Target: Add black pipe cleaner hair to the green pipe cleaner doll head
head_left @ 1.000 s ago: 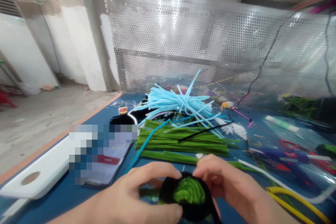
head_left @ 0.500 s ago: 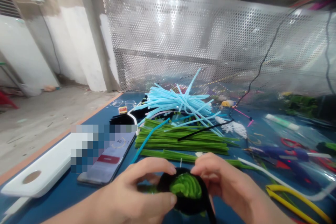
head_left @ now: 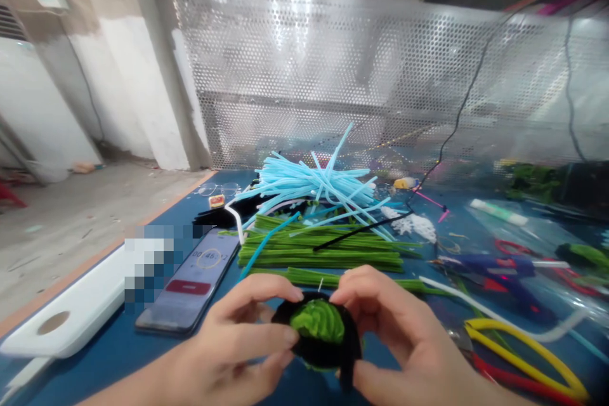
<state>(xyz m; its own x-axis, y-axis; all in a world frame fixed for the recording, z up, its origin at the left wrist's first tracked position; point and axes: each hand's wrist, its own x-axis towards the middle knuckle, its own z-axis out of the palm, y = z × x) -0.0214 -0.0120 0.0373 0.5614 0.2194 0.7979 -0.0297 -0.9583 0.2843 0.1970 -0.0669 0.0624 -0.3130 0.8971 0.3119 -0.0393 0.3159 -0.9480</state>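
Observation:
Between my hands is a rounded black fuzzy piece with a coiled green centre (head_left: 320,322), seemingly made of pipe cleaners. My left hand (head_left: 242,336) grips its left side, the index finger on the top edge and the thumb against the green part. My right hand (head_left: 392,330) pinches its right side, fingertips at the upper rim and thumb low beside a hanging black strip (head_left: 351,358). A thin pale wire tip sticks up from the top edge. Just behind lies a bundle of green pipe cleaners (head_left: 328,250).
Light blue pipe cleaners (head_left: 309,181) are heaped further back. A phone with a timer (head_left: 195,285) and a white device (head_left: 80,304) lie left. On the right are a blue glue gun (head_left: 490,273) and yellow-handled pliers (head_left: 523,355). A perforated metal panel (head_left: 333,76) stands behind the table.
My hands and the black-and-green piece have shifted slightly left in view. The right thumb now shows beside the hanging black strip. The camera view has turned a little.

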